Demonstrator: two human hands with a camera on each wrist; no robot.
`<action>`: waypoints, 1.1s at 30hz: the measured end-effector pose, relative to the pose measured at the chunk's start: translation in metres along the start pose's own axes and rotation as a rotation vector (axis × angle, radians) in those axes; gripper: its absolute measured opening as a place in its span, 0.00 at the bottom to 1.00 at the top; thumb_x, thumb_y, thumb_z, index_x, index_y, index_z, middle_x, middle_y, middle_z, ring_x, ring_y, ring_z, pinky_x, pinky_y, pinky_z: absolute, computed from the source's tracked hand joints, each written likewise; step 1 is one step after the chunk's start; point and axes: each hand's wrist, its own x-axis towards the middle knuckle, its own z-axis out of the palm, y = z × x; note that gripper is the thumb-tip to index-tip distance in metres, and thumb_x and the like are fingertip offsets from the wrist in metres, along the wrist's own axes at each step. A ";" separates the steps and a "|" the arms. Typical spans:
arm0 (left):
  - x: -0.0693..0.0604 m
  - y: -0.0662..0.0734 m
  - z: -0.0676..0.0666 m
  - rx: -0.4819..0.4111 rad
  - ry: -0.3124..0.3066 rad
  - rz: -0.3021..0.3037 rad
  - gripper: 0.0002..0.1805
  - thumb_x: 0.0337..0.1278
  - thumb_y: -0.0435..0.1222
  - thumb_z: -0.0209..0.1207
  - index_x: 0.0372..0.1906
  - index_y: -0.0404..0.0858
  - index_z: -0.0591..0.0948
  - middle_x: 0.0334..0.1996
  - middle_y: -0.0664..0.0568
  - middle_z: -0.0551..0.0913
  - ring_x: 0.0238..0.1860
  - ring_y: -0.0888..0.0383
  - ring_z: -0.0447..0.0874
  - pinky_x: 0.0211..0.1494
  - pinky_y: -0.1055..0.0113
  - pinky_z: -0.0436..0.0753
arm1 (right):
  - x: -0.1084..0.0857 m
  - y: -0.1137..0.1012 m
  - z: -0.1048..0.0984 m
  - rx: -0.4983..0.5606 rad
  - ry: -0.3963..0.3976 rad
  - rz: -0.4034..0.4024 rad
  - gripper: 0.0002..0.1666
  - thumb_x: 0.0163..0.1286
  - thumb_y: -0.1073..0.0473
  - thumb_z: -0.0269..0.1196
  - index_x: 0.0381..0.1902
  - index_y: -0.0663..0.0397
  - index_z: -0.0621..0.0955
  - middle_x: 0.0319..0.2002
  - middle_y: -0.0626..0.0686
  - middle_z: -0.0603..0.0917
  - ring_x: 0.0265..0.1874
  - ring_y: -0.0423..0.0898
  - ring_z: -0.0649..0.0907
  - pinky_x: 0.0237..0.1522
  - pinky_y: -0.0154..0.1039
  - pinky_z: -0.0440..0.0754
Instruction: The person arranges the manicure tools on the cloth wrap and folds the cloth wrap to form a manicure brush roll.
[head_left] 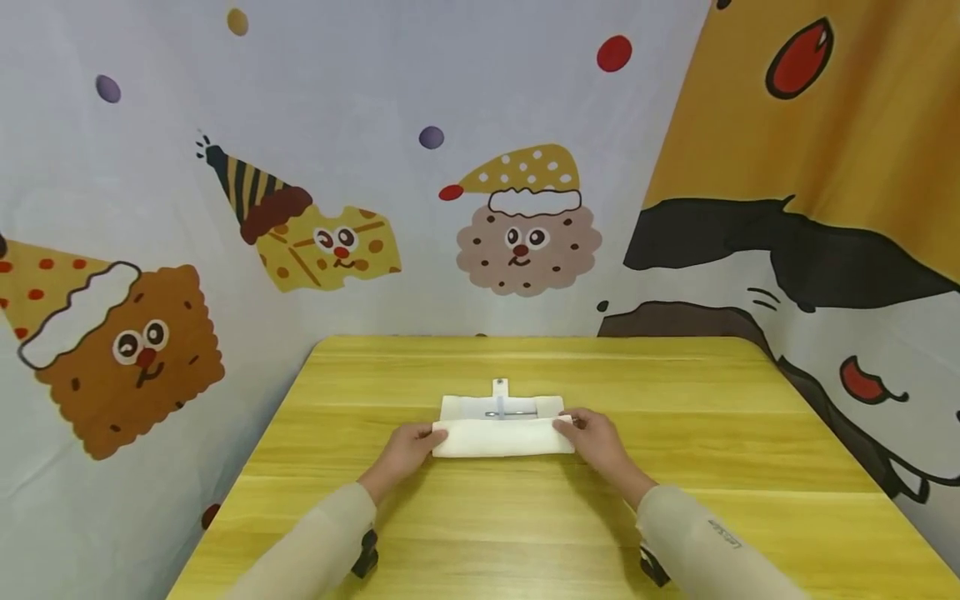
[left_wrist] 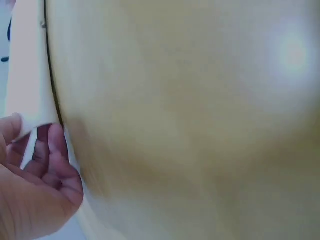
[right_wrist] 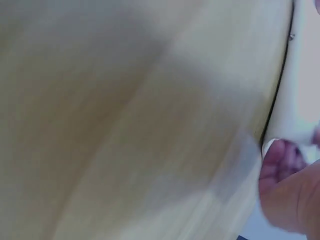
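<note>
A white folding case (head_left: 502, 438) with a soft-looking cover lies on the table, its near flap lifted. My left hand (head_left: 407, 447) pinches the flap's left end between thumb and fingers. At the other end, my right hand (head_left: 598, 442) grips the flap's right corner the same way. Behind the flap, a thin metal rod-like item (head_left: 520, 413) shows inside the case; its kind is unclear. A short tab (head_left: 500, 387) with a snap button sticks out from the far edge. In both wrist views, curled fingers sit under the case's end, and the flap hides part of the interior.
The wooden table (head_left: 495, 525) reaches back to a cloth backdrop (head_left: 375, 100) printed with cartoon figures, which also hangs along both sides. Dark wrist straps show under both sleeves.
</note>
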 end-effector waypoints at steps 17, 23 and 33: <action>0.010 0.008 0.006 0.594 -0.112 0.477 0.21 0.57 0.38 0.70 0.55 0.36 0.82 0.54 0.43 0.79 0.57 0.45 0.75 0.61 0.48 0.72 | 0.005 0.003 0.009 -0.279 0.095 -0.124 0.25 0.64 0.50 0.71 0.54 0.58 0.83 0.42 0.55 0.83 0.37 0.51 0.81 0.39 0.49 0.78; 0.012 0.002 0.008 0.650 -0.191 0.481 0.21 0.62 0.35 0.65 0.59 0.34 0.80 0.57 0.41 0.80 0.59 0.44 0.76 0.64 0.49 0.72 | 0.002 0.018 0.004 -0.550 0.015 -0.604 0.26 0.59 0.47 0.74 0.51 0.54 0.86 0.49 0.54 0.82 0.48 0.53 0.80 0.52 0.53 0.77; 0.020 0.001 0.000 0.453 -0.186 0.407 0.18 0.65 0.35 0.63 0.57 0.36 0.81 0.53 0.45 0.83 0.53 0.48 0.80 0.57 0.54 0.78 | 0.013 0.014 -0.005 -0.532 -0.169 -0.625 0.18 0.68 0.55 0.67 0.53 0.57 0.84 0.45 0.52 0.84 0.44 0.49 0.82 0.49 0.49 0.80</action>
